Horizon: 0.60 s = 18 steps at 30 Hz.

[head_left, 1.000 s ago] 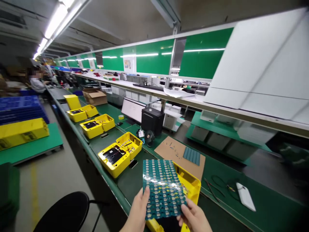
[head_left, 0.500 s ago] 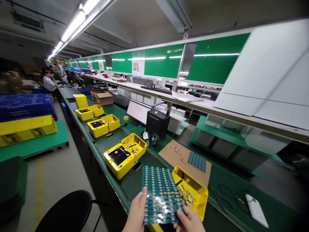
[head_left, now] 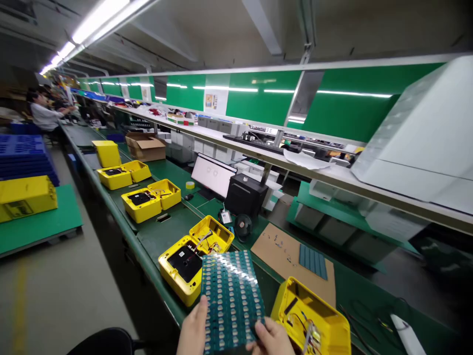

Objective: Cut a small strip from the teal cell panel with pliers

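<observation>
Both my hands hold a teal sheet point(head_left: 231, 296) covered with rows of small pale round parts, up in front of me over the green bench. My left hand point(head_left: 192, 328) grips its lower left edge, thumb on the face. My right hand point(head_left: 270, 339) pinches its lower right corner. Just right of the sheet lies an open yellow case point(head_left: 314, 318) with wires inside. Behind the sheet's left side sits another open yellow case point(head_left: 192, 254) with a black board in it.
More open yellow cases point(head_left: 151, 198) run along the green bench point(head_left: 162, 231) toward a seated person point(head_left: 43, 113) at the far end. A cardboard sheet point(head_left: 288, 254), black box point(head_left: 246, 195), white device point(head_left: 404, 335) and black stool point(head_left: 103, 342) are near.
The view has swung right and down. The sheet shifted left of the nearest yellow case, which now shows fully; both hands keep their hold.
</observation>
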{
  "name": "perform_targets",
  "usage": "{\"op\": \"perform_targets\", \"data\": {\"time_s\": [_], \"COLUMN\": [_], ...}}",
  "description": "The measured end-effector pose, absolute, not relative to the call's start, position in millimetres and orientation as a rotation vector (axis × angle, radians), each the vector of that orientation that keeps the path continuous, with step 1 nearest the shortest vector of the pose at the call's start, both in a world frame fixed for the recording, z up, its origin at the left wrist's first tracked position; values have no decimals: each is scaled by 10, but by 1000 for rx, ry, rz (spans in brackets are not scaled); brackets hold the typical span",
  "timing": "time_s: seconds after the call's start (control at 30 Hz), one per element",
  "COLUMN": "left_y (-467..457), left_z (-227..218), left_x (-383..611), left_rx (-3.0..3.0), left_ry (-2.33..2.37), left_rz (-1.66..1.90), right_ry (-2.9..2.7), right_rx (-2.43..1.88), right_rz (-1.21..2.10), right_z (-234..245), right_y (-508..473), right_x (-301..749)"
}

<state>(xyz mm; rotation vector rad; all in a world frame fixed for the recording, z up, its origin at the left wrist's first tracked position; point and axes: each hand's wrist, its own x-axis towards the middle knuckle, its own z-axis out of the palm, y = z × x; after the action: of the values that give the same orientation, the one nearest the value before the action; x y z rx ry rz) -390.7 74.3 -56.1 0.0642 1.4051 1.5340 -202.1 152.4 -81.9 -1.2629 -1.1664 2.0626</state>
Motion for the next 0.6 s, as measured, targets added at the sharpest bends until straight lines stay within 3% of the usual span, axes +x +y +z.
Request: {"op": "perform_targets", "data": {"time_s": [0.27,0.6], "left_y": [977,1590], "left_z": [-356,-362], "left_x": [-4852,-4788], "left_rx": [15,120], "left_ry": [1278,1227], "left_rz": [1563,1330], "right_ry": [-956,-849], "right_rx": [-1132,-1215], "right_rz": [2056,1833], "right_z": [-617,-425], "right_y": [1574,1700], "right_x": [-3090,-2882]}}
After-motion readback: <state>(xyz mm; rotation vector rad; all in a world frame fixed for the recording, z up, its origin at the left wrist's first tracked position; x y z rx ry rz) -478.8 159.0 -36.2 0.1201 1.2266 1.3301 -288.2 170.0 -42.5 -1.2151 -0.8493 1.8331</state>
